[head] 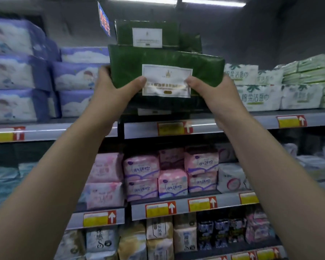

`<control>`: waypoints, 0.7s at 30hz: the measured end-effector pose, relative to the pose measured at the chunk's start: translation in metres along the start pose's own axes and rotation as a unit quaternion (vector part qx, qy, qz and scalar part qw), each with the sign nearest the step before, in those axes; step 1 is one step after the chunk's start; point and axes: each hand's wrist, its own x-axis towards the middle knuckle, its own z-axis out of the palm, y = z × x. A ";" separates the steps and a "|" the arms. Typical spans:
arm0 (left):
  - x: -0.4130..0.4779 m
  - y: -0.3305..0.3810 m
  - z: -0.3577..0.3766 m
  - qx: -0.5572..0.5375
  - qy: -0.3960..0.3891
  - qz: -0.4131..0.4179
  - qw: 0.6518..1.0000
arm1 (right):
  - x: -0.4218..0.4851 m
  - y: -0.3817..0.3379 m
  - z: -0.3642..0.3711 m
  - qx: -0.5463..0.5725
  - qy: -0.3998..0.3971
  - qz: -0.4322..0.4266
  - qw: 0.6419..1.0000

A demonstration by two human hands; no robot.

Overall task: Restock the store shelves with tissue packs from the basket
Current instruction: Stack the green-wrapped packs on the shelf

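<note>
Head view: two bare arms are reaching up toward the top shelf (233, 123) of a store rack.
Pack: a dark green pack (165, 60) is being held level in front of the top shelf, between both hands, with its white label (167, 80) facing the camera.
Left hand: the left hand (114, 89) is gripping the pack's left end, with the thumb lying across the front and touching the label's left edge and the fingers wrapping behind, out of sight.
Right hand: the right hand (219, 94) is gripping the right end in the same way, with its thumb touching the label's right edge.
Behind: a second pack (148, 32) (same green, same white label) is sitting higher and further back, its lower edge hidden by the held one.
Below: a third pack (154, 108) is lying dark on the shelf board; whether the held one is touching it cannot be told.
Left side: blue packs (17, 72) are lying in stacks on the top shelf.
Right side: white packs (259, 96) with green print are sitting beside pale green packs (311, 72).
Sign: a blue sign (104, 21) is sticking out just left of the second pack.
Shelf edges: yellow-and-red tags (172, 128) are running along the rails.
Middle shelf: pink packs (158, 175) are sitting in two layers.
Bottom shelf: beige packs (159, 235) are standing in a row with grey and dark ones.
</note>
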 end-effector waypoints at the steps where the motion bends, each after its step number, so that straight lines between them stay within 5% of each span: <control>1: 0.013 0.001 -0.002 0.004 0.000 0.011 1.000 | 0.010 -0.004 0.007 -0.004 0.005 -0.012 1.000; 8: 0.076 -0.004 -0.010 0.036 0.034 0.050 0.998 | 0.064 -0.014 0.045 -0.027 0.031 -0.067 0.997; 21: 0.102 -0.034 0.003 0.137 0.009 0.006 0.990 | 0.109 0.020 0.069 -0.143 0.037 -0.015 0.989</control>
